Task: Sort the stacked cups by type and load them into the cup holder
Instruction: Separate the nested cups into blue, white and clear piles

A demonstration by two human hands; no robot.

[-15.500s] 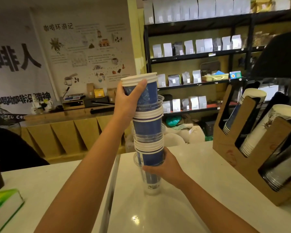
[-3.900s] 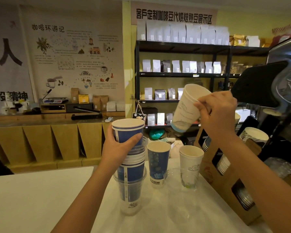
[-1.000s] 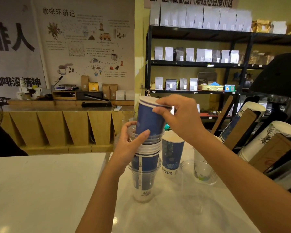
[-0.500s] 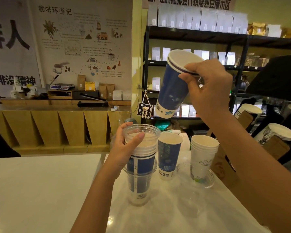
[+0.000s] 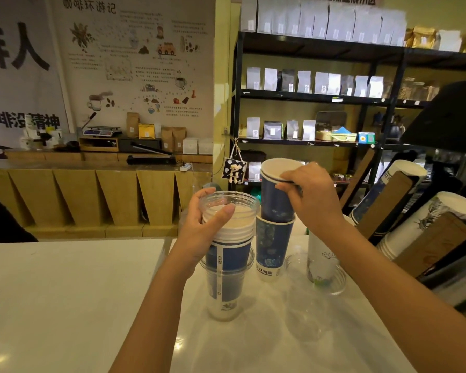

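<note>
While our right hand [image 5: 311,195] pinches the rim of a blue paper cup [image 5: 276,192], thumb and fingers closed on its edge, that cup sits partway inside another blue cup [image 5: 271,249] that stands on the white counter [image 5: 65,292]. The top cup leans a little to the left, so the two cups do not quite line up, and we think the next push has to go straight down along the lower cup to seat it. Our left hand [image 5: 209,227] wraps around the top of the mixed stack [image 5: 228,254], with the thumb over the rim of the clear plastic cup [image 5: 229,208] on top and the fingers curled behind it. This stack stands just to the left of the blue cups, very close, and we cannot tell if they touch. To the right of the blue cups stand white paper cups [image 5: 322,257] inside a clear one. The cup holder [image 5: 382,208] is farther right, so our right hand is the nearer one for loading it. We think the sorting is only partly done, since the mixed stack has blue and clear cups nested in it.
</note>
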